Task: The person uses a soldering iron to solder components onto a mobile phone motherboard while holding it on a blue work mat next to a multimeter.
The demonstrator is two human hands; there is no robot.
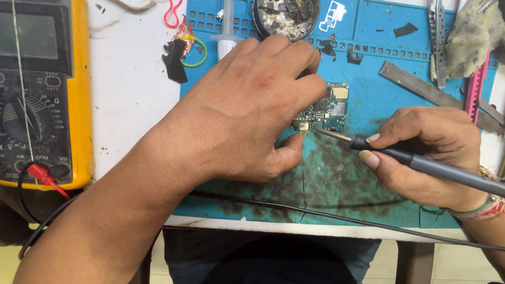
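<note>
The left hand (254, 108) lies flat over a small circuit board (328, 108) on the blue work mat (376, 28), and its thumb and fingers press on the board's left edge and top. The right hand (427, 155) is closed around a black soldering iron (403, 157), held like a pen; the tip touches the board's lower edge. The mat under the board is dark with stains. Behind the left hand stands a round tin of small parts (286, 3). Tweezers (436, 25) lie on the right, and a yellow multimeter (31, 89) lies on the white counter (130, 94), far left.
</note>
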